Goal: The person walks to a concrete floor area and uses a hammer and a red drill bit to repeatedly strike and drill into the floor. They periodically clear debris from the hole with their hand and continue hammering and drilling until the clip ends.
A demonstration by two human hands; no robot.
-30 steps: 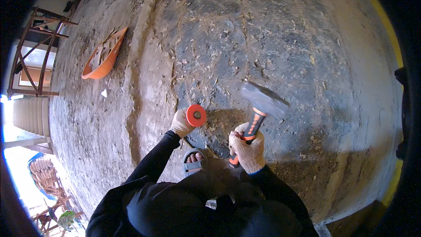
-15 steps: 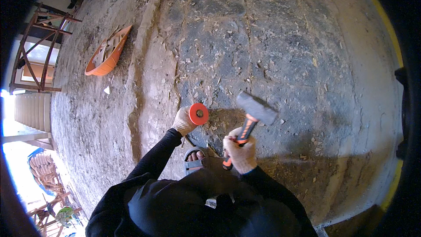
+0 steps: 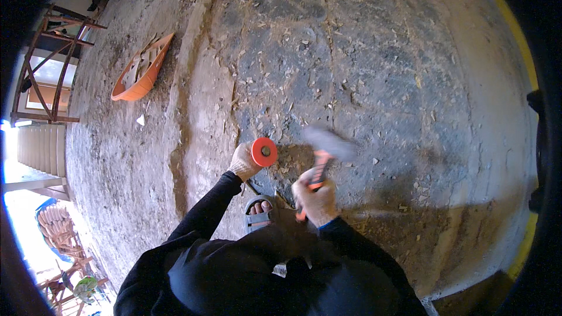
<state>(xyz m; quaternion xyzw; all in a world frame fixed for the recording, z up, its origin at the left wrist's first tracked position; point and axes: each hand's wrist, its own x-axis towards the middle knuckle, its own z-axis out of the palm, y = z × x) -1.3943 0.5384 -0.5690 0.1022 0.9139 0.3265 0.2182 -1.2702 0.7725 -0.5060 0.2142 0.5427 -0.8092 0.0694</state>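
Observation:
My left hand (image 3: pixel 243 162), in a knitted off-white glove, is wrapped round a chisel (image 3: pixel 265 151) seen end-on. Its round red hand guard and metal striking end face up, and the guard hides most of the fingers and the shank. To the right, my gloved right hand (image 3: pixel 317 198) grips the black-and-orange handle of a club hammer (image 3: pixel 329 142). The grey hammer head is smeared by motion and hangs in the air, up and right of the chisel, apart from it.
Broken chips lie over the rough grey floor (image 3: pixel 351 76). At the left, an orange tub (image 3: pixel 143 79) holds flat broken pieces. A raised ridge (image 3: pixel 186 99) runs along the floor beside it. Wooden scaffolding (image 3: pixel 55 70) stands far left. My sandalled foot (image 3: pixel 257 210) is just below the chisel.
My right hand and the hammer have moved left, bringing the hammer head closer to the chisel. My left hand and the chisel have stayed nearly still.

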